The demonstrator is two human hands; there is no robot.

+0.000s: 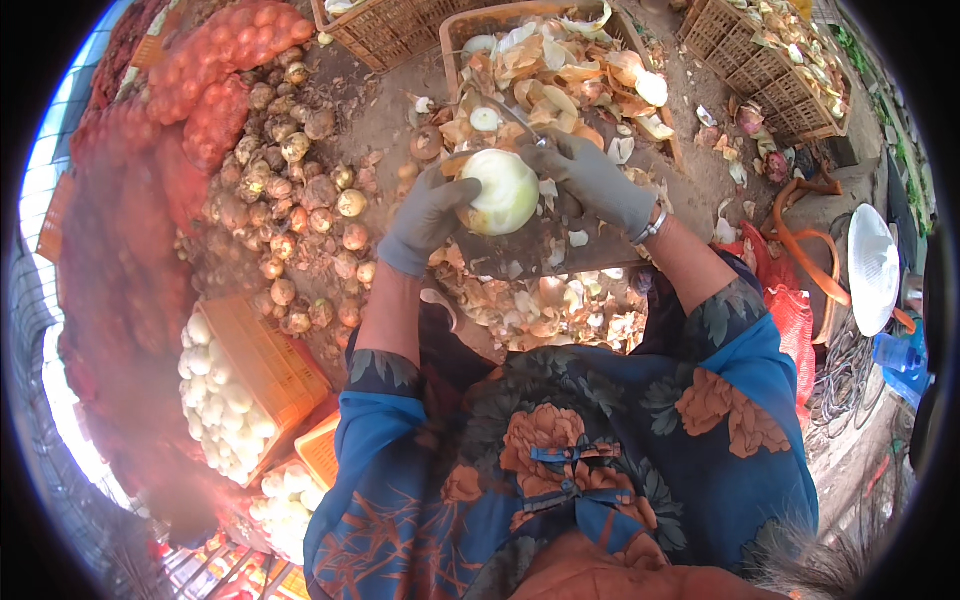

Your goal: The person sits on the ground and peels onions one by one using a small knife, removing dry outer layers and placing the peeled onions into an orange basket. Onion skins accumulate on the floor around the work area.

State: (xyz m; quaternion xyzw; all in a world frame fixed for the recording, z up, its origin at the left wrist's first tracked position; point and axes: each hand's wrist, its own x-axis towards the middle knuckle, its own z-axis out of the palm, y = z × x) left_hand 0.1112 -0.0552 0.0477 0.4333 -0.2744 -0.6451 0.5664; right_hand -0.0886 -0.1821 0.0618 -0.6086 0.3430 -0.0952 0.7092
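A large peeled onion (499, 193), pale green-white, is held over a wooden board (487, 255). My left hand (439, 206), in a grey glove, grips its left side with the thumb on the front. My right hand (589, 176), gloved too, is at the onion's upper right and holds a knife (517, 121), whose blade points up and left. Beyond the hands, onion skins (555, 75) and a cut white onion piece (485, 118) lie in a shallow tray (450, 45). More skins (540, 304) lie below the board, by my lap.
Unpeeled onions (296, 146) cover the ground at left, beside red mesh sacks (225, 67). An orange crate (262, 360) holds peeled onions (217, 397). Brown crates (397, 34) stand at the top; another (757, 67) at upper right holds skins. An orange strap (810, 274) lies at right.
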